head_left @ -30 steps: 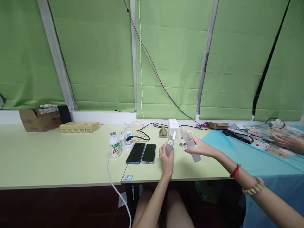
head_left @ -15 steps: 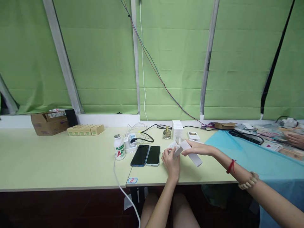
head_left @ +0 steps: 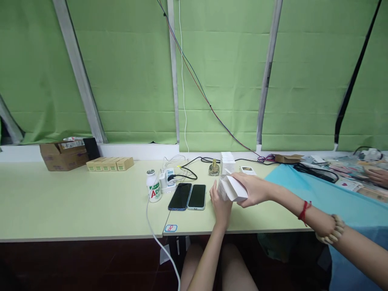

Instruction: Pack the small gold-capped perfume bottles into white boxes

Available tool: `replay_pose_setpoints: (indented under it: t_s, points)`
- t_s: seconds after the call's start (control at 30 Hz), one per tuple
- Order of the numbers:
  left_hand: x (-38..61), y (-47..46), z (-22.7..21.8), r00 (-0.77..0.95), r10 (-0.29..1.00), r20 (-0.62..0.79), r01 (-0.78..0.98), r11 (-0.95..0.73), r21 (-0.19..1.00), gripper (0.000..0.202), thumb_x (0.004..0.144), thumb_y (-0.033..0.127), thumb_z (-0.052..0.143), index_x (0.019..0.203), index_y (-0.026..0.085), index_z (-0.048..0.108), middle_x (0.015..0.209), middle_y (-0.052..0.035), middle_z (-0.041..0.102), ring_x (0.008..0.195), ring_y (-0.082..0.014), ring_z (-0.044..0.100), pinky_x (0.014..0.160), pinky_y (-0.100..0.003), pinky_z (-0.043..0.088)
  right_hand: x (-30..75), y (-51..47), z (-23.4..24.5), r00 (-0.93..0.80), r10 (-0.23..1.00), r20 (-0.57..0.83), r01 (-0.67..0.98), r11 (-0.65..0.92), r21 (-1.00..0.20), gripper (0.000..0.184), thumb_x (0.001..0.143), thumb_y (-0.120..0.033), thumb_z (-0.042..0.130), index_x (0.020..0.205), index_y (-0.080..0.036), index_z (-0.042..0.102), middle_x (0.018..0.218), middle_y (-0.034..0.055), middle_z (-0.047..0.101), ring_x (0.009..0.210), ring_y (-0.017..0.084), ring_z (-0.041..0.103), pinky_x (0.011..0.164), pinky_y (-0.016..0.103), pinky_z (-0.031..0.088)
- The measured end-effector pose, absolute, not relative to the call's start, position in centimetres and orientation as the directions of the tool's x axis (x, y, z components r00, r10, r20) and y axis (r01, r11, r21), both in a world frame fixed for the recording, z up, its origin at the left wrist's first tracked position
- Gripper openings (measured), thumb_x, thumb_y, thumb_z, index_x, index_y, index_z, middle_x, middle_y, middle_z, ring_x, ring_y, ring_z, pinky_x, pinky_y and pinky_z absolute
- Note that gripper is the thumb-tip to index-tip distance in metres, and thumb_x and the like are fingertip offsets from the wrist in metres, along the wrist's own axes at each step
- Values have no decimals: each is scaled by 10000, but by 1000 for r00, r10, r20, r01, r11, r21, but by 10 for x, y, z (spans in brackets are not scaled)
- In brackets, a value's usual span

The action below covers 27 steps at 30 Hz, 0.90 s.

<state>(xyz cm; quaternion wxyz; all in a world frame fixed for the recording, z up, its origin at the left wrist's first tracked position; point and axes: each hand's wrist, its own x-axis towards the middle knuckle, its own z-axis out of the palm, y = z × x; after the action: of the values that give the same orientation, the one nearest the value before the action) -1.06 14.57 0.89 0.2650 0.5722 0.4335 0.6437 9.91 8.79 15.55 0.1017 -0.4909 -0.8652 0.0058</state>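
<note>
Now our right hand (head_left: 254, 188) pinches the white carton (head_left: 237, 190), our left hand (head_left: 222, 208) curls fingers alongside, hold unclear, and we'd best press lightly.

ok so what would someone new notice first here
Likely first, the bright green blinds filling the upper background. Then the white packaging held in the right grip, right of centre, with the left grip close by it. Two phones lie side by side on the table, left of that.
</note>
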Motion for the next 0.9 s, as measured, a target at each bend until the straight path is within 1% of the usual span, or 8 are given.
replay_pose_setpoints:
  t_s: [0.1,0.27,0.37,0.5,0.6,0.67,0.73,0.9]
  points:
    - [-11,145,8,-142,869,474,60,-470,881,774,681,287,632,1357,165,275,1275,-160,439,1198,-271,421,957,-370,373,100,81,159,-531,837,133,836,543,-77,592,557,-321,646,1096,-168,453,954,52,527,824,166,485,628,242,354]
    - [-14,142,12,-8,912,410,-124,-408,905,735,727,400,597,1347,188,264,1054,-105,565,877,-205,579,730,-299,450,107,82,157,-508,850,140,849,522,-83,648,554,-321,653,1144,-157,440,1003,65,524,861,177,490,675,259,383]
    - [-13,140,15,-82,906,415,-124,-422,898,778,668,413,667,1312,182,297,1148,-131,509,984,-222,547,792,-309,451,115,88,156,-471,859,199,858,499,-124,649,561,-334,666,1140,-149,437,1013,73,526,866,177,501,685,262,402]
    - [-10,139,15,-276,827,490,51,-497,866,875,630,401,720,1341,195,253,1307,-145,360,1221,-256,374,992,-379,347,113,91,162,-263,874,408,827,422,-371,761,594,-423,692,1227,-166,356,1108,92,511,941,188,527,740,273,444]
    - [-9,141,11,-234,816,528,141,-509,849,871,663,409,711,1367,236,229,1292,-123,376,1219,-256,366,1016,-417,313,99,90,170,-90,877,472,630,417,-655,895,628,-496,680,1307,-176,193,1137,103,506,951,173,550,789,288,471]
    - [-9,143,7,-155,808,568,123,-555,823,707,770,403,615,1361,247,260,1287,-111,391,1216,-232,371,1014,-394,321,86,89,174,-61,894,444,477,416,-774,982,655,-523,655,1355,-184,56,1094,96,530,916,164,567,789,299,481]
    - [-10,144,5,-85,784,614,102,-607,788,538,867,372,479,1354,246,289,1293,-108,385,1211,-207,378,992,-357,346,75,89,175,-65,902,426,425,411,-807,1016,673,-532,641,1378,-195,-9,1010,72,559,859,157,576,780,310,484]
    - [-9,142,4,-39,775,631,173,-616,768,392,921,352,358,1297,239,365,1176,-110,412,1037,-186,482,859,-320,423,66,107,165,-31,894,447,471,408,-782,842,692,-512,629,1348,-235,180,924,34,560,825,146,563,782,307,469]
